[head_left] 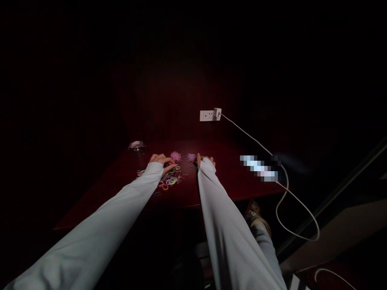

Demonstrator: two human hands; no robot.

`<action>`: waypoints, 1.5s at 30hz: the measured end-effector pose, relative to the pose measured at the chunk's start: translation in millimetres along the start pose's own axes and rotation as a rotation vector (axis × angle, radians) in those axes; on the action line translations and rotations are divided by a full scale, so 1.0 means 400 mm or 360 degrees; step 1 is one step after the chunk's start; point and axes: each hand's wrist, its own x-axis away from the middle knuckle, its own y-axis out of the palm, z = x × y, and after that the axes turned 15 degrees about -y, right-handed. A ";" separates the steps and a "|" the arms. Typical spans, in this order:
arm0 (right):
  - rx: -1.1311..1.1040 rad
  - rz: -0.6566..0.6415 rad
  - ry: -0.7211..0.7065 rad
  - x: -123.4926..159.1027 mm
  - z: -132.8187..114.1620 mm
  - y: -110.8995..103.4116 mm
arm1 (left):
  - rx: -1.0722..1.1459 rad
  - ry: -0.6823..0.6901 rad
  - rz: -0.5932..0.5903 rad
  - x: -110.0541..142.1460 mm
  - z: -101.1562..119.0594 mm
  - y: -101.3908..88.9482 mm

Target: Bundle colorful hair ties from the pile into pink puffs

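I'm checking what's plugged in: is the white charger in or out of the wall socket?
In: the charger sits against the wall socket, its white cable running down rightward from it.

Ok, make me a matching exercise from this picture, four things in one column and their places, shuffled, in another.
Things
1. Pink pile
2. Purple pile
3. White charger
4. Clear round container

Places
A. Plugged in at the wall socket
B. Nearest the right hand
C. Toward the table's far left
D. Nearest the left hand

Pairs: 1-D, 2-B, 3-A, 4-C
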 end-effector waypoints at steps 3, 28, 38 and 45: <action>-0.0004 -0.0042 0.0031 0.006 -0.015 -0.011 | -0.0131 0.0041 -0.0040 -0.080 0.019 -0.012; -0.0441 -0.0404 -0.0498 0.001 -0.025 -0.004 | -0.0071 0.0199 -0.0065 0.079 0.050 -0.079; -0.1128 -0.1162 -0.0511 -0.004 0.015 -0.031 | -0.0002 0.0417 -0.0197 0.080 0.052 -0.079; -0.0514 -0.1193 -0.0648 0.002 -0.019 -0.049 | -0.0050 0.0415 -0.0143 0.075 0.041 -0.079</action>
